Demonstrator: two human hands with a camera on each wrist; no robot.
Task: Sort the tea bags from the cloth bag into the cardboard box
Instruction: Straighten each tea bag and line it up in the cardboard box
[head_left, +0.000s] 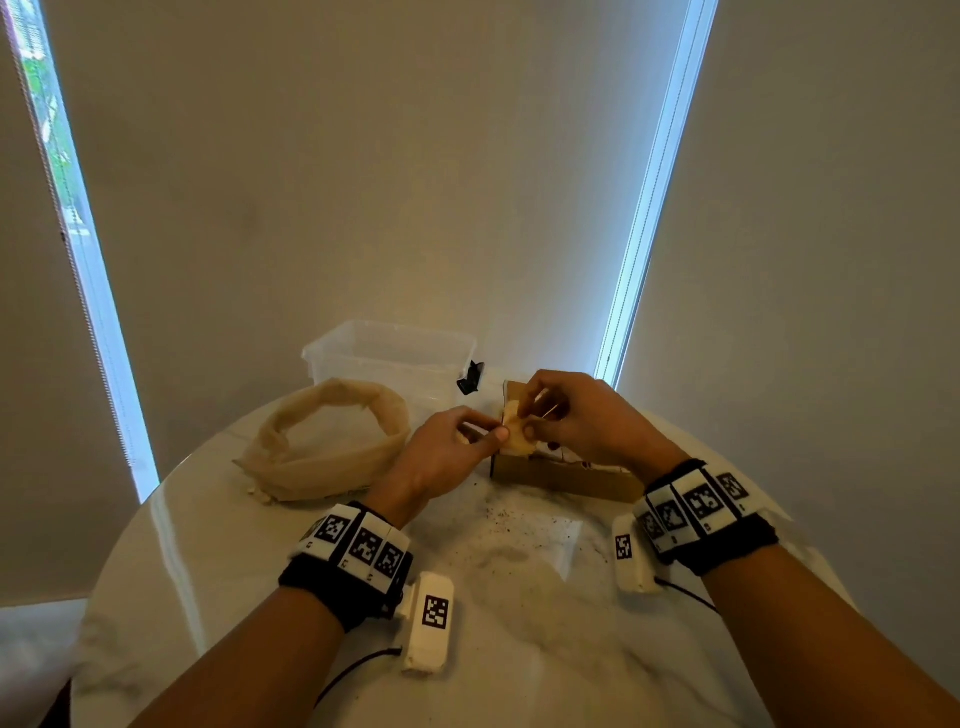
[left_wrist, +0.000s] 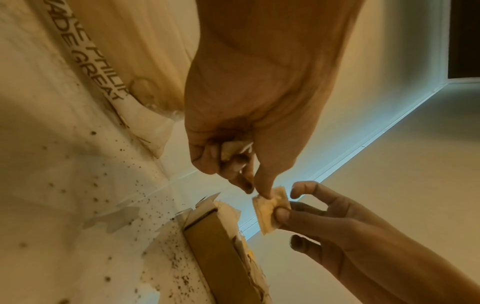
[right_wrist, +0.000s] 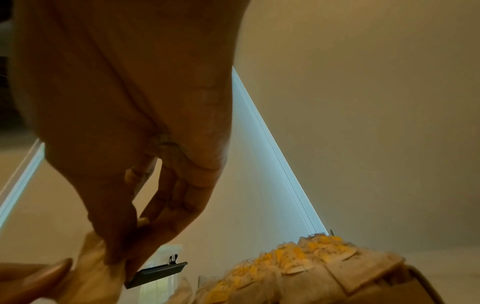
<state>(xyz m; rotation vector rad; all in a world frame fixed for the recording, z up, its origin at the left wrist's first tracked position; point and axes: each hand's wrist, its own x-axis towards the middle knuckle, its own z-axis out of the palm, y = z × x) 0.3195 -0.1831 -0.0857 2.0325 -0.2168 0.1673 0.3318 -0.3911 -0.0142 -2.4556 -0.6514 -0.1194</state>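
Observation:
A pale tea bag (head_left: 514, 434) (left_wrist: 270, 208) hangs above the left end of the cardboard box (head_left: 561, 475). My left hand (head_left: 496, 435) (left_wrist: 259, 192) pinches its top edge. My right hand (head_left: 527, 422) (left_wrist: 283, 209) pinches the same bag from the other side, thumb in front (right_wrist: 116, 261). Another crumpled tea bag (left_wrist: 233, 150) is tucked under the left hand's curled fingers. The box (right_wrist: 376, 288) holds several tea bags with yellow tags (right_wrist: 311, 257). The beige cloth bag (head_left: 332, 441) (left_wrist: 109, 67) lies open-mouthed to the left of the box.
A clear plastic tub (head_left: 389, 358) stands behind the cloth bag, with a black clip (head_left: 470, 376) at its right corner. Loose tea crumbs (head_left: 501, 514) are scattered on the round marble table (head_left: 519, 623) in front of the box. Window blinds hang close behind.

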